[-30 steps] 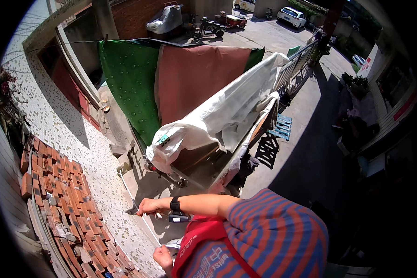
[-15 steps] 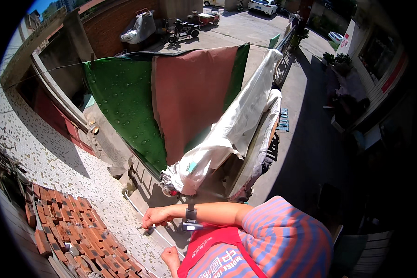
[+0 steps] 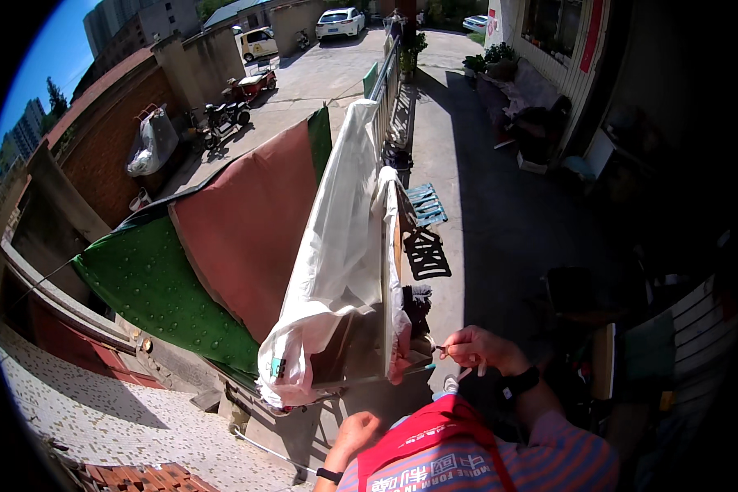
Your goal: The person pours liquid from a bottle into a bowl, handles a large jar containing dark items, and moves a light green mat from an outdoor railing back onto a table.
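Observation:
My right hand (image 3: 467, 348) is closed on a small item I cannot make out, just right of the lower end of a white plastic-covered frame (image 3: 394, 246). My left hand (image 3: 359, 430) is low in front of me with curled fingers; what it holds, if anything, is hidden. A loose white sheet (image 3: 328, 262) drapes over the frame, a teal clip (image 3: 277, 366) at its lower end. My red apron (image 3: 426, 435) shows beneath my hands.
Green (image 3: 156, 295) and reddish (image 3: 246, 213) tarps hang to the left above a mosaic wall (image 3: 98, 418); bricks (image 3: 131, 477) lie at bottom left. A railing (image 3: 389, 74), blue slatted pallet (image 3: 425, 205) and covered sofa (image 3: 517, 102) line the shaded path. Vehicles (image 3: 340, 23) stand beyond.
My view has turned right and up along the path. My right hand has moved from over the mosaic wall at left to the right of the covered frame's lower end.

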Motion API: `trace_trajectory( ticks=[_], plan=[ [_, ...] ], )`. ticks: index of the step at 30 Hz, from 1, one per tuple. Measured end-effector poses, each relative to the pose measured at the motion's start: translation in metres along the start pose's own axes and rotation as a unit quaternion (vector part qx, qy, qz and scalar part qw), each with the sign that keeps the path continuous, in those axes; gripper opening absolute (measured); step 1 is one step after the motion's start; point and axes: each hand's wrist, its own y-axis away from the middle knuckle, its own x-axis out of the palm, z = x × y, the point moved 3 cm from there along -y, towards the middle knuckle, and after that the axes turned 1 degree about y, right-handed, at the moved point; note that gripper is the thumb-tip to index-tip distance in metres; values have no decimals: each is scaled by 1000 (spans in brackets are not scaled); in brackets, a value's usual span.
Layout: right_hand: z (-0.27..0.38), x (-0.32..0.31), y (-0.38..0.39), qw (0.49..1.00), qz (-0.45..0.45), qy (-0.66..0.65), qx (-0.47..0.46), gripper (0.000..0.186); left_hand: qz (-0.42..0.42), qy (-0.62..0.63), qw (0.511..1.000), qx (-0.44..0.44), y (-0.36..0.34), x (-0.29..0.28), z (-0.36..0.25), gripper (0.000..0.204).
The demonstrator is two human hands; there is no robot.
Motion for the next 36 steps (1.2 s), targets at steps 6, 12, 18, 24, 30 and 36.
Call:
trace_trajectory(
  ticks=[6,12,18,24,30,36],
  plan=[
    [-4,-130,120,961,-182,-168,-126,14,83,-67,993,45,-67,46,-93,33],
    [-18,-228,194,930,-232,-250,-139,20,69,-99,977,175,-164,124,-194,36],
    [-18,-305,234,889,-258,-322,-200,35,138,-57,973,175,-242,164,-295,23],
    [1,-402,217,833,-267,-401,-272,33,126,-215,933,259,-359,180,-283,27],
    [35,-527,188,821,-241,-437,-277,31,85,-154,973,148,-443,169,-371,29],
    [95,-634,173,810,-242,-452,-284,30,78,-156,970,167,-546,152,-482,27]
  ],
)
